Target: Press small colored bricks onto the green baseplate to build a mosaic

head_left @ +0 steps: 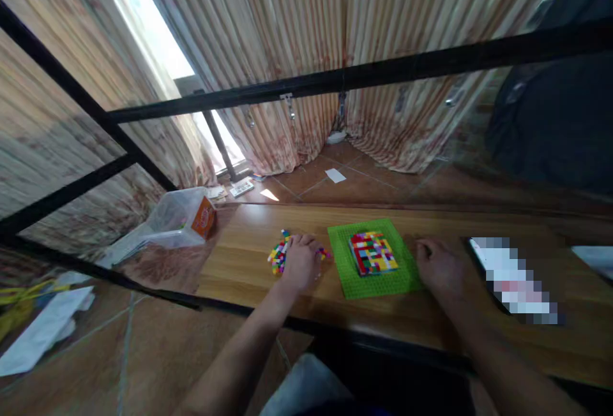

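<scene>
Resting on the wooden table (239,263), both forearms reach forward from the near edge. The left hand (300,261) lies palm down over a small pile of loose bricks (278,256), fingers curled onto them; whether it pinches one I cannot tell. More bricks show just past its right side. The right hand (438,267) sits on the bare wood just right of the green baseplate (352,275), fingers folded loosely inward, holding nothing that shows. The baseplate lies flat between the two hands, and a block of many-coloured bricks (373,252) is pressed onto its middle. Right of the right hand a phone (512,282) lies flat on the table, its screen blurred out.

Farther left, at the table's end, a clear plastic bag (165,224) slumps with an orange box (204,217) at its side. Beyond the table, tiled floor (345,180) holds scattered papers, and a black frame bar (383,71) crosses in front of striped curtains (287,39).
</scene>
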Motion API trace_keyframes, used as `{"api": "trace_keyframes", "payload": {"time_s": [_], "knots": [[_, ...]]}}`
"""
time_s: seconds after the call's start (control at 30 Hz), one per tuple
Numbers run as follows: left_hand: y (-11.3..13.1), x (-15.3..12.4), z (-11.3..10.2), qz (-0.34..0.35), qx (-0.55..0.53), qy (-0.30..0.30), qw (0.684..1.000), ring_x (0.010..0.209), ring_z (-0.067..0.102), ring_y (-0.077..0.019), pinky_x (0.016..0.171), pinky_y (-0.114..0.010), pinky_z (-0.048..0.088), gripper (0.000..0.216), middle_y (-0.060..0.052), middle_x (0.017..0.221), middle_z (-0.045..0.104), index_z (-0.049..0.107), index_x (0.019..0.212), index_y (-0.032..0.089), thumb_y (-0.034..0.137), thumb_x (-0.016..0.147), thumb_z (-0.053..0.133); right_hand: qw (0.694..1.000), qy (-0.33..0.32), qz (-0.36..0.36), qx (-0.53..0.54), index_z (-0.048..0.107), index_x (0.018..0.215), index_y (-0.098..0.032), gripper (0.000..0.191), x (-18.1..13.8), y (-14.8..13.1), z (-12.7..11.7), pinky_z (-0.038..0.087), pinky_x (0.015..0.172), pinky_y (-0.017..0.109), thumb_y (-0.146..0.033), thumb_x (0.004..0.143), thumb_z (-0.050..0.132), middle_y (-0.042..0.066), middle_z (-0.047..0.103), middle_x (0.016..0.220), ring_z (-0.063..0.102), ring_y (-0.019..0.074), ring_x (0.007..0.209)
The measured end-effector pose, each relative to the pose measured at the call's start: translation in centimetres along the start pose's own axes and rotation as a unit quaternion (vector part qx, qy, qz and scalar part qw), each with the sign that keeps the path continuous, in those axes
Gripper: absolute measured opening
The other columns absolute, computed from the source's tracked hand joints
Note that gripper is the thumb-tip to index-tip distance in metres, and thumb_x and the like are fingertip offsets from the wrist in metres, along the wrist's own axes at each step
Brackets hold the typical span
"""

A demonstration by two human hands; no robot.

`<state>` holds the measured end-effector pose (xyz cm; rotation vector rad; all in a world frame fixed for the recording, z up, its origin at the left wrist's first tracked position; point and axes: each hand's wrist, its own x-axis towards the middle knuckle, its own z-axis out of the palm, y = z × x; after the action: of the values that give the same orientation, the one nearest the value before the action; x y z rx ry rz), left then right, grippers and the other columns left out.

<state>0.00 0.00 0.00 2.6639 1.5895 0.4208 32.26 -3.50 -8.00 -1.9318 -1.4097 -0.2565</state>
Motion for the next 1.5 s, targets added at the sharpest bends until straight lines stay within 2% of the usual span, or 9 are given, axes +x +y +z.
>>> {"api": "trace_keyframes", "payload": {"time_s": [0.17,0.33,0.57,0.7,0.8,0.97,1.13,1.37,1.5], "knots": [[0.2,0.4,1.2,0.014,0.02,-0.029,0.999,0.101,0.053,-0.0254,0.095,-0.045,0.038,0.019,-0.007,0.098,0.067,0.069,0.088,0.023,0.021,0.091,0.05,1.0,-0.012,0.018,-0.01,0.07,0.086,-0.015,0.034,0.1,0.0,0.3,0.044,0.071,0.033,-0.031,0.088,0.041,0.013,0.068,0.086,0.06,0.0231,0.077],[0.4,0.4,0.8,0.013,0.012,-0.007,1.0,0.098,0.055,-0.0252,0.094,-0.044,0.04,0.019,-0.008,0.098,0.066,0.065,0.091,0.02,0.017,0.092,0.047,0.999,-0.017,0.027,-0.014,0.07,0.087,-0.015,0.032,0.1,-0.2,0.3,0.043,0.072,0.032,-0.029,0.088,0.041,0.013,0.068,0.089,0.06,0.0217,0.078],[2.3,-0.7,0.4,-0.021,-0.194,0.066,0.979,0.088,0.058,-0.0201,0.082,-0.034,0.046,0.014,-0.004,0.088,0.066,0.059,0.088,0.02,0.013,0.092,0.047,0.999,-0.021,0.038,-0.017,0.07,0.086,-0.017,0.03,0.2,-0.6,0.1,0.045,0.074,0.032,-0.028,0.088,0.042,0.011,0.068,0.09,0.061,0.0213,0.079],[3.4,-1.0,1.0,-0.022,-0.247,0.086,0.965,0.087,0.06,-0.0183,0.079,-0.031,0.047,0.017,-0.003,0.087,0.066,0.06,0.088,0.02,0.011,0.091,0.046,0.999,-0.024,0.041,-0.022,0.07,0.086,-0.016,0.03,0.2,-0.7,0.0,0.045,0.075,0.033,-0.027,0.088,0.042,0.012,0.069,0.09,0.061,0.0221,0.08],[3.6,-1.0,1.5,-0.014,-0.232,0.062,0.971,0.086,0.062,-0.0177,0.079,-0.031,0.048,0.018,-0.003,0.087,0.067,0.061,0.089,0.02,0.011,0.091,0.045,0.999,-0.024,0.037,-0.018,0.07,0.086,-0.016,0.029,0.2,-0.8,-0.1,0.045,0.075,0.032,-0.026,0.088,0.043,0.012,0.069,0.091,0.061,0.0217,0.08],[3.2,-0.8,1.9,0.022,-0.106,-0.001,0.994,0.089,0.062,-0.0207,0.085,-0.035,0.048,0.02,-0.005,0.091,0.069,0.065,0.093,0.02,0.015,0.094,0.046,0.999,-0.022,0.035,-0.011,0.069,0.085,-0.017,0.027,0.2,-0.8,-0.1,0.045,0.075,0.032,-0.026,0.087,0.043,0.011,0.068,0.088,0.06,0.0218,0.08],[2.8,-0.8,2.0,0.003,-0.034,-0.015,0.999,0.094,0.061,-0.0232,0.088,-0.037,0.048,0.022,-0.007,0.093,0.07,0.067,0.094,0.019,0.019,0.095,0.045,0.999,-0.025,0.04,-0.011,0.069,0.086,-0.016,0.029,0.2,-0.8,-0.1,0.045,0.074,0.033,-0.027,0.087,0.042,0.012,0.068,0.09,0.06,0.0227,0.081],[2.1,-1.2,2.3,-0.021,-0.082,0.022,0.996,0.099,0.062,-0.0205,0.089,-0.034,0.049,0.019,-0.006,0.104,0.069,0.067,0.096,0.021,0.015,0.091,0.05,0.999,-0.028,0.042,-0.003,0.069,0.088,-0.016,0.029,0.2,-0.7,-0.1,0.045,0.078,0.034,-0.027,0.087,0.042,0.012,0.067,0.092,0.061,0.0228,0.083],[2.8,-0.8,1.9,-0.026,-0.162,0.059,0.985,0.092,0.063,-0.017,0.082,-0.029,0.05,0.018,-0.004,0.095,0.068,0.067,0.09,0.022,0.013,0.088,0.051,0.998,-0.036,0.05,-0.003,0.069,0.088,-0.016,0.03,0.2,-0.8,0.0,0.044,0.076,0.033,-0.028,0.088,0.041,0.012,0.067,0.092,0.06,0.0224,0.081]]}}
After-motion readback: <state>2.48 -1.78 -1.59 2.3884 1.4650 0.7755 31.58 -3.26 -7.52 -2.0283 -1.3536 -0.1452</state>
